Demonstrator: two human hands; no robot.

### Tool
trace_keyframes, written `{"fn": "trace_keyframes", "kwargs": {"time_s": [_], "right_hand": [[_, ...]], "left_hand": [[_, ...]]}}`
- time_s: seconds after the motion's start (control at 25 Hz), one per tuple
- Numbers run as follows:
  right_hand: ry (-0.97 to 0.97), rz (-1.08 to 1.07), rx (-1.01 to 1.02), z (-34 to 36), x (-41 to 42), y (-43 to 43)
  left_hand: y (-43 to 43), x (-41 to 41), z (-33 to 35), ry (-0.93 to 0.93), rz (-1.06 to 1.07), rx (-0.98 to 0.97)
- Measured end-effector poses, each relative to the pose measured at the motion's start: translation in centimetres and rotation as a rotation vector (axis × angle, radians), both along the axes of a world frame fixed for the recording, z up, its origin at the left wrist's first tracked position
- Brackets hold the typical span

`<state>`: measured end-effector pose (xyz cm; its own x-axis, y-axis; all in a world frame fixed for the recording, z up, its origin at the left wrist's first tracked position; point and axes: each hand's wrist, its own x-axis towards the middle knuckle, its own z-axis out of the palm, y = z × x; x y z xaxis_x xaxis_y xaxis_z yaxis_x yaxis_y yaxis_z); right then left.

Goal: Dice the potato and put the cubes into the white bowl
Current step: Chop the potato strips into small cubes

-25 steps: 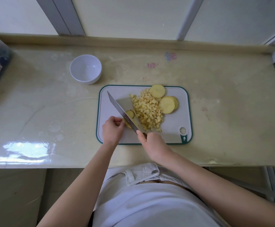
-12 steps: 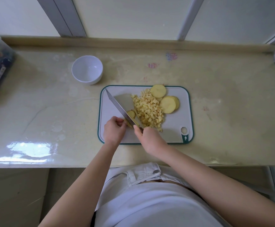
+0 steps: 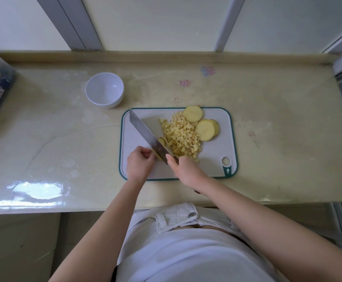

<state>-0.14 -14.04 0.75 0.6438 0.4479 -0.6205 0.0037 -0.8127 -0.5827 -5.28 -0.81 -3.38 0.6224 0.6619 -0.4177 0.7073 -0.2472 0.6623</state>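
The right hand [image 3: 186, 169] was wrapped round the handle of a cleaver [image 3: 145, 133]. Its long blade ran diagonally across the cutting board [image 3: 213, 159], with the tip near the far left corner. The left hand [image 3: 140, 162] had its fingers [image 3: 145, 153] curled tight, pinning a small potato piece [image 3: 162, 141] against the near end of the blade. A heap of diced cubes [image 3: 181, 137] lay just right of the blade, and a few round slices [image 3: 205, 130] sat uncut on the far right side of the heap. The white bowl [image 3: 104, 89] stood on the bench [image 3: 278, 119] beyond the board's far left corner, with nothing in it.

The main danger was to the left hand. The piece it held was small, so the knuckles sat almost against the steel, and a slight slip of the piece could bring the edge down on a fingertip. The heap crowded the blade's right face, so a stroke could push cubes toward the board's near edge and off it. The bench looked glossy, and a hard chop might shift the board. The bowl also stood apart from the board, so cubes carried across on the blade could spill on the way.
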Motion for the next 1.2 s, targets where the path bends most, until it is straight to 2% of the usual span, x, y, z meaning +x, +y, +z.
{"fn": "trace_keyframes", "kwargs": {"time_s": [0.24,0.36,0.44,0.6,0.68,0.76,0.84,0.92,1.0,1.08,1.2], "right_hand": [[0.069,-0.151,0.201,0.6,-0.2,-0.8],[-0.012,-0.08,0.212,2.1,0.5,-1.4],[-0.112,0.022,0.173,3.0,1.1,-2.2],[-0.306,0.181,0.08,3.7,1.6,-3.5],[-0.399,0.257,0.027,4.1,1.7,-3.8],[-0.482,0.319,-0.008,4.4,1.6,-4.1],[-0.576,0.369,-0.027,4.4,1.6,-4.2],[-0.646,0.431,-0.047,4.2,1.5,-4.2],[-0.67,0.48,-0.049,4.1,1.3,-4.2],[-0.674,0.488,-0.012,4.2,1.1,-4.3],[-0.664,0.515,0.034,4.0,0.6,-4.7]], "left_hand": [[0.0,0.0,0.1,-0.012,0.036,-0.039],[0.2,0.0,0.8,-0.044,0.049,-0.101],[0.3,0.1,2.0,-0.103,0.129,-0.107],[1.3,0.4,6.0,-0.393,0.387,0.02],[1.8,0.5,8.2,-0.601,0.403,0.166],[1.9,0.6,9.9,-0.736,0.245,0.324],[1.6,1.1,10.9,-0.728,-0.093,0.396],[1.4,1.7,10.9,-0.519,-0.528,0.369],[1.3,2.2,9.9,-0.184,-0.885,0.356],[1.3,2.6,9.2,0.075,-1.059,0.311],[1.6,3.6,8.7,0.194,-1.075,0.195]]}}
